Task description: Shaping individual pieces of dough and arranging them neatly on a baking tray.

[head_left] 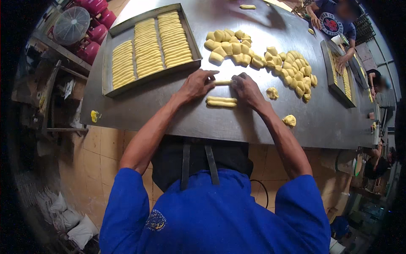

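Observation:
A thin yellow dough rope [222, 83] lies crosswise on the steel table [186, 120], held at its ends: my left hand [196, 86] has curled fingers on one end, and my right hand [246, 89] is closed on the other. Just below it, dough sticks [220, 102] rest side by side. Loose cut dough pieces [296, 74] form wide piles above and to the right, and small lumps [289, 120] sit apart near my right arm.
At left is a metal tray [109, 63] of dough ropes in rows. At right, another person [338, 19] works at a second tray [340, 91]; others are beyond. Pink gas cylinders [91, 53] and a fan [72, 25] stand off the table's left side.

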`<state>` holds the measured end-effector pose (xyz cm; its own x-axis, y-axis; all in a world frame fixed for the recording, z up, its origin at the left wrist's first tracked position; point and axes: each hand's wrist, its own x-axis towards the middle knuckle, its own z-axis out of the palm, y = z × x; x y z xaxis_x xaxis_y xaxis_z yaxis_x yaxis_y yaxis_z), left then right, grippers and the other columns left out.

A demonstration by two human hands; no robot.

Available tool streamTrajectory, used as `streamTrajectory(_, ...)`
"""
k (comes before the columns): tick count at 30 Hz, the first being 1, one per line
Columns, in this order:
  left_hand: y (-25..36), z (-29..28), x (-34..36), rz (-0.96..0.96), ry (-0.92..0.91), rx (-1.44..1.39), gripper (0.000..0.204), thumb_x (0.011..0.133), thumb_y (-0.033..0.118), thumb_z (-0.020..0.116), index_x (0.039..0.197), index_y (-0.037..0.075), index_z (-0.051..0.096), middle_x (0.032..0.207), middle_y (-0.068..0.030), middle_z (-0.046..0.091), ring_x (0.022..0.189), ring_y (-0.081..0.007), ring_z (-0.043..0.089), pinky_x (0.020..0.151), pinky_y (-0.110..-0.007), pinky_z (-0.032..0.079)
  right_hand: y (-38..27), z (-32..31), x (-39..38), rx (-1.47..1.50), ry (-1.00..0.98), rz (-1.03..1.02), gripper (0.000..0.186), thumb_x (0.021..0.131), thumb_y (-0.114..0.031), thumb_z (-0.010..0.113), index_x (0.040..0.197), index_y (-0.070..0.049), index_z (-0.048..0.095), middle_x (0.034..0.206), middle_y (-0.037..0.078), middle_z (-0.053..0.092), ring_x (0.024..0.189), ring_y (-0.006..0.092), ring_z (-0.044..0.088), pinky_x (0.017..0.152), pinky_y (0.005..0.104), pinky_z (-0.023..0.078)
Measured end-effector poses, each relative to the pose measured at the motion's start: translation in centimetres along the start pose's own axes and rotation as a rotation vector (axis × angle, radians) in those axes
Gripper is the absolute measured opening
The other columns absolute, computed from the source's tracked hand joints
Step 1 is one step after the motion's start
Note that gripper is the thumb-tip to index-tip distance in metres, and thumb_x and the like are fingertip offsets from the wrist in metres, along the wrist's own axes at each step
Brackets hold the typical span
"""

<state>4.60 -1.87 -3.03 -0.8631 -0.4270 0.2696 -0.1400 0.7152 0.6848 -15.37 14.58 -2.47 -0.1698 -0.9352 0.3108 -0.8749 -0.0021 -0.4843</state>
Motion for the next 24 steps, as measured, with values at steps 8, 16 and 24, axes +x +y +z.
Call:
streamTrajectory(8,3.2,-1.7,-1.5,-0.250,-0.244,-0.260,0.035,0.091,0.017,0.074,0.123,0.006,0.070,0.102,-0.0134,0.071,0.087,-0.0195,0.066,0.078,-0.034,0.054,-2.2,-2.8,-2.3,0.290,-0.177,0.383,0.026,0.093,-0.016,0.070,0.115,-0.002,0.069,0.102,0.016,0.069,0.090,0.0272,0.066,0.086,0.0369,0.052)
streamTrajectory(16,0.8,-0.9,-2.7,-0.111,-0.395,-0.189,0.031,0.093,0.019,0.072,0.120,0.003,0.071,0.107,-0.0130,0.066,0.092,-0.0211,0.065,0.085,-0.032,0.053,-3.4,-2.2,-3.6,0.317,-0.325,0.337,0.035,0.086,0.004,0.058,0.119,0.001,0.065,0.120,0.019,0.064,0.109,0.0340,0.063,0.095,0.0387,0.050)
streamTrajectory(24,2.5,0.1,-4.2,0.060,-0.189,0.120,0.046,0.084,0.033,0.081,0.119,0.005,0.070,0.111,-0.0140,0.061,0.099,-0.0300,0.061,0.088,-0.040,0.051,-5.1,-2.6,-4.7,0.103,-0.179,0.157,0.040,0.085,0.003,0.056,0.125,0.000,0.058,0.122,0.026,0.058,0.113,0.0399,0.059,0.099,0.0458,0.049)
